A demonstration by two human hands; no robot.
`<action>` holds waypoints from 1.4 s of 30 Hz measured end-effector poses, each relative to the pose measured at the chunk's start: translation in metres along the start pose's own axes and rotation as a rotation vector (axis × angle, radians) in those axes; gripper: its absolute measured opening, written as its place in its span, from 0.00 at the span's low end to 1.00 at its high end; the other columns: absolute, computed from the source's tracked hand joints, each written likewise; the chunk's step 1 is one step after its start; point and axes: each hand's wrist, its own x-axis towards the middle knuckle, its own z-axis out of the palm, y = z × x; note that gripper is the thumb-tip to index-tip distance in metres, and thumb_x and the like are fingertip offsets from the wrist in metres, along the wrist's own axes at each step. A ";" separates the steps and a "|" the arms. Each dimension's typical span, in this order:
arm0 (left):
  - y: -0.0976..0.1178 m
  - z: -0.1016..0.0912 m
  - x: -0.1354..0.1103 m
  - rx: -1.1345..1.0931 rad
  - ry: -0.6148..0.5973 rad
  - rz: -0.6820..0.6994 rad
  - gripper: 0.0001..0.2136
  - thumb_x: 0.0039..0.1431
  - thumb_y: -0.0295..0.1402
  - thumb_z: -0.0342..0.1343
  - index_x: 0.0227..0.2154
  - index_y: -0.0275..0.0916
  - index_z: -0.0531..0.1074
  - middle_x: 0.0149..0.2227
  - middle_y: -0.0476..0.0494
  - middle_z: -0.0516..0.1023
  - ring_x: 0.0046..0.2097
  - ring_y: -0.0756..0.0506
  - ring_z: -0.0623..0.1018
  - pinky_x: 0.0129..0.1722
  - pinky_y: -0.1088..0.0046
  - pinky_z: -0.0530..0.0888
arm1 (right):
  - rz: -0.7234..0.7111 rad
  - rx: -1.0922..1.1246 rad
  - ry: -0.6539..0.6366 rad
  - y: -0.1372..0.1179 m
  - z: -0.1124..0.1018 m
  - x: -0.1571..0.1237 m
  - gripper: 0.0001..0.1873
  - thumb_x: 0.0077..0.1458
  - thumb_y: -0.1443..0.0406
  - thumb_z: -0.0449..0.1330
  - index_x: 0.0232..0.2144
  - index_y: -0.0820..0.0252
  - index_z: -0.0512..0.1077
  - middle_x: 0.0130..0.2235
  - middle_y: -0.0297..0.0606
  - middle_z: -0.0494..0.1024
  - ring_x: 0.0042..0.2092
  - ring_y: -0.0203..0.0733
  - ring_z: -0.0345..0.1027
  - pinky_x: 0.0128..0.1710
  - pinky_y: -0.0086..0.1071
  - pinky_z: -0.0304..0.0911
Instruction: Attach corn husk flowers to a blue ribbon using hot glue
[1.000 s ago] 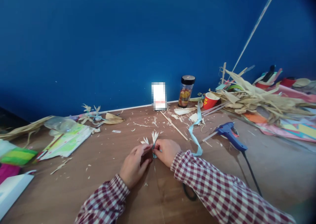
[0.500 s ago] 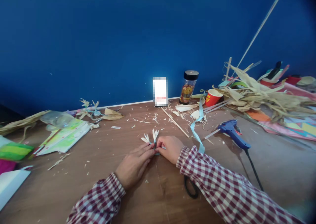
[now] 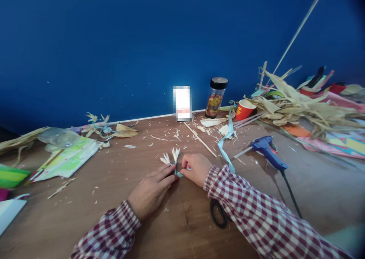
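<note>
At mid-table, two small white flowers (image 3: 170, 157) that look made of corn husk stick up beyond my left hand (image 3: 152, 189). Its fingers lie close together over their stems, pressing them to the wood. Just to the right, my right hand (image 3: 195, 170) is closed in a pinch on a light blue ribbon (image 3: 179, 173). A short stretch of that ribbon shows between the two hands. Under my right forearm, the black handle of scissors (image 3: 219, 213) peeks out; the blades are hidden.
To the right lie a blue glue gun (image 3: 269, 152), another ribbon length (image 3: 222, 148) and a heap of dry husks (image 3: 302, 107). A red paper cup (image 3: 244, 110), a lidded bottle (image 3: 216, 97) and a thin stick (image 3: 200, 139) are behind. Painted paper (image 3: 68, 158) lies left.
My right hand has drawn slightly to the right, away from my left hand, and more ribbon shows between them. My left hand stays on the stems. The whole view has shifted a little.
</note>
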 end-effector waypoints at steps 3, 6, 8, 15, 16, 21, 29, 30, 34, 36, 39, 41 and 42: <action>-0.001 0.000 0.000 0.000 0.004 0.001 0.17 0.57 0.28 0.44 0.49 0.45 0.65 0.54 0.42 0.66 0.55 0.43 0.64 0.52 0.61 0.65 | -0.002 -0.023 -0.013 0.000 -0.003 0.000 0.06 0.45 0.63 0.59 0.27 0.59 0.68 0.27 0.33 0.72 0.30 0.35 0.64 0.27 0.27 0.51; -0.002 0.002 -0.001 0.003 0.022 0.015 0.17 0.57 0.28 0.44 0.48 0.45 0.66 0.54 0.43 0.66 0.55 0.44 0.64 0.52 0.62 0.65 | -0.003 -0.046 -0.007 0.001 -0.006 -0.001 0.07 0.46 0.63 0.58 0.30 0.59 0.68 0.29 0.33 0.72 0.31 0.36 0.64 0.29 0.28 0.52; -0.002 0.002 -0.001 0.027 0.013 0.024 0.16 0.57 0.28 0.44 0.48 0.45 0.66 0.54 0.42 0.65 0.55 0.43 0.64 0.51 0.62 0.66 | 0.003 -0.075 0.023 0.003 -0.009 -0.003 0.06 0.48 0.63 0.57 0.31 0.58 0.67 0.30 0.34 0.72 0.32 0.37 0.64 0.30 0.29 0.52; -0.004 0.001 -0.002 0.036 0.008 0.049 0.16 0.56 0.27 0.45 0.46 0.46 0.68 0.55 0.44 0.64 0.56 0.44 0.63 0.51 0.63 0.67 | -0.017 -0.072 0.118 0.020 -0.019 -0.011 0.05 0.50 0.63 0.55 0.30 0.58 0.68 0.32 0.34 0.73 0.36 0.37 0.64 0.34 0.29 0.53; -0.004 0.001 -0.002 0.040 0.005 0.055 0.16 0.56 0.27 0.45 0.46 0.46 0.67 0.55 0.45 0.64 0.56 0.44 0.63 0.51 0.63 0.67 | -0.016 -0.043 0.119 0.023 -0.021 -0.012 0.05 0.50 0.63 0.55 0.30 0.58 0.69 0.32 0.33 0.73 0.36 0.37 0.64 0.34 0.28 0.53; -0.010 0.004 -0.004 0.118 0.005 0.079 0.19 0.54 0.27 0.47 0.48 0.48 0.66 0.57 0.47 0.62 0.55 0.43 0.64 0.49 0.64 0.68 | 0.000 0.078 0.162 0.035 -0.040 -0.017 0.07 0.49 0.61 0.56 0.31 0.58 0.69 0.31 0.33 0.73 0.34 0.36 0.64 0.32 0.27 0.55; -0.019 0.011 -0.006 0.188 0.055 0.129 0.22 0.52 0.30 0.49 0.51 0.52 0.63 0.58 0.50 0.58 0.53 0.42 0.67 0.46 0.65 0.71 | 0.181 -0.319 0.481 0.093 -0.087 -0.081 0.10 0.52 0.61 0.54 0.37 0.58 0.67 0.38 0.39 0.70 0.40 0.42 0.61 0.41 0.34 0.53; -0.019 0.012 -0.007 0.205 0.054 0.131 0.22 0.52 0.29 0.48 0.51 0.52 0.62 0.58 0.50 0.57 0.53 0.42 0.67 0.46 0.65 0.71 | 0.260 -0.405 0.499 0.107 -0.091 -0.091 0.10 0.52 0.60 0.54 0.37 0.58 0.67 0.38 0.40 0.70 0.39 0.44 0.61 0.40 0.35 0.53; -0.019 0.014 -0.009 0.246 0.050 0.149 0.23 0.53 0.28 0.47 0.52 0.54 0.60 0.58 0.51 0.56 0.53 0.43 0.67 0.46 0.66 0.71 | 0.485 -0.545 0.469 0.158 -0.094 -0.119 0.14 0.49 0.57 0.55 0.36 0.60 0.65 0.36 0.44 0.69 0.38 0.47 0.62 0.34 0.35 0.54; -0.021 0.015 -0.010 0.234 0.051 0.141 0.23 0.53 0.28 0.47 0.52 0.54 0.60 0.58 0.52 0.56 0.53 0.43 0.67 0.46 0.66 0.71 | 0.496 -0.492 0.435 0.172 -0.089 -0.124 0.13 0.51 0.60 0.54 0.38 0.61 0.63 0.35 0.43 0.70 0.35 0.45 0.64 0.32 0.33 0.54; -0.024 0.017 -0.011 0.212 0.051 0.124 0.23 0.53 0.28 0.47 0.52 0.54 0.61 0.58 0.53 0.57 0.54 0.43 0.66 0.47 0.67 0.70 | 0.448 -0.431 0.478 0.176 -0.085 -0.128 0.12 0.53 0.63 0.51 0.41 0.61 0.61 0.37 0.43 0.70 0.36 0.44 0.64 0.34 0.33 0.55; -0.025 0.018 -0.011 0.222 0.039 0.128 0.22 0.53 0.29 0.48 0.51 0.54 0.62 0.58 0.52 0.57 0.54 0.43 0.66 0.47 0.66 0.70 | 0.434 -0.381 0.567 0.173 -0.089 -0.131 0.13 0.54 0.63 0.49 0.42 0.61 0.60 0.37 0.44 0.70 0.36 0.43 0.64 0.36 0.33 0.56; -0.025 0.018 -0.011 0.231 0.034 0.131 0.22 0.53 0.29 0.48 0.51 0.54 0.62 0.58 0.51 0.57 0.54 0.43 0.66 0.47 0.66 0.70 | 0.435 -0.346 0.619 0.172 -0.092 -0.133 0.13 0.54 0.63 0.49 0.43 0.61 0.59 0.37 0.44 0.70 0.36 0.43 0.64 0.36 0.34 0.56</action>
